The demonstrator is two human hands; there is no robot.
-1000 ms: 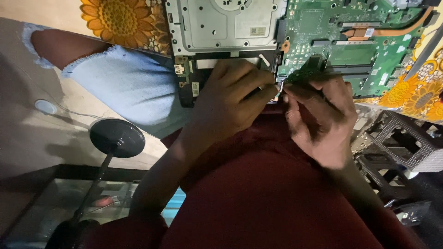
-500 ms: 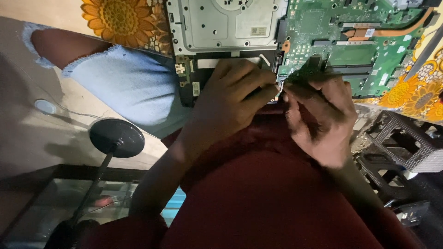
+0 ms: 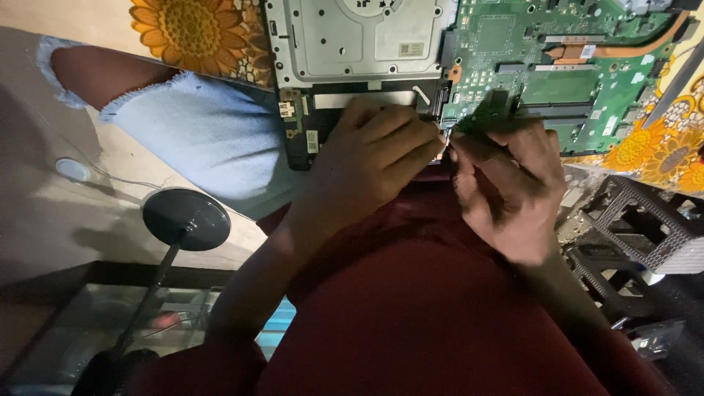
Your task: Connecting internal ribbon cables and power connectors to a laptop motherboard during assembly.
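Note:
An opened laptop lies on a sunflower-print cloth (image 3: 191, 29). It shows a silver drive cover (image 3: 359, 40), a green circuit board (image 3: 557, 51) and a black base (image 3: 315, 136). My left hand (image 3: 367, 165) lies curled over the near edge of the black base, fingertips at the corner where the board begins. My right hand (image 3: 510, 194) is closed around a slim dark tool (image 3: 480, 132). The tool's tip meets my left fingertips at the board's near edge. Whatever sits under the fingertips is hidden.
A leg in torn pale blue denim (image 3: 198, 125) lies left of the laptop. A black round stand base (image 3: 185, 218) with a rod sits on the floor at lower left, above a glass surface (image 3: 66, 330). Black plastic crates (image 3: 645, 220) stand at right. My dark red clothing (image 3: 411, 308) fills the foreground.

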